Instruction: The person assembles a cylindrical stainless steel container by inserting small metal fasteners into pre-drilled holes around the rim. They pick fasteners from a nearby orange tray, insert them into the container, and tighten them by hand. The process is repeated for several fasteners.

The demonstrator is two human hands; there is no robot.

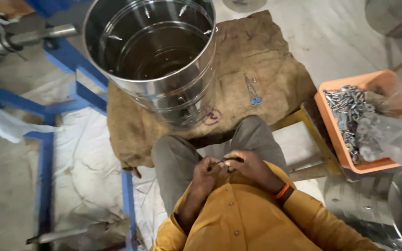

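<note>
Close in, the left hand (206, 169) and the right hand (250, 166) are seen brought together over the lap, fingertips meeting above grey trousers (177, 158), with mustard-yellow shirt sleeves (238, 218) running back toward the camera. A small metal fastener (225, 162) is pinched between the fingers of both hands; both hands are curled closed around it, though its exact shape is too small to be made out. An orange band (282, 191) is worn on the right wrist. Just beyond the right hand and out to its side, an orange plastic tray (338, 135) is found, heaped with silvery bolts and washers (352, 116), and a clear plastic bag (401, 135) is draped over its far side. A yellow frame (312, 128) is seen beside that tray. Ahead of both hands, a brown burlap sack (266, 60) is spread out, and a small pair of blue-handled scissors (253, 91) is laid on it, well apart from the fingers. Further ahead, beyond the left hand, a large shiny steel drum (154, 51) is stood upright on the sack, open at the top, with screw tips showing round its inner wall. Out to the left hand's side, a blue metal frame (47, 153) is seen running across the pale floor (5, 186).
</note>
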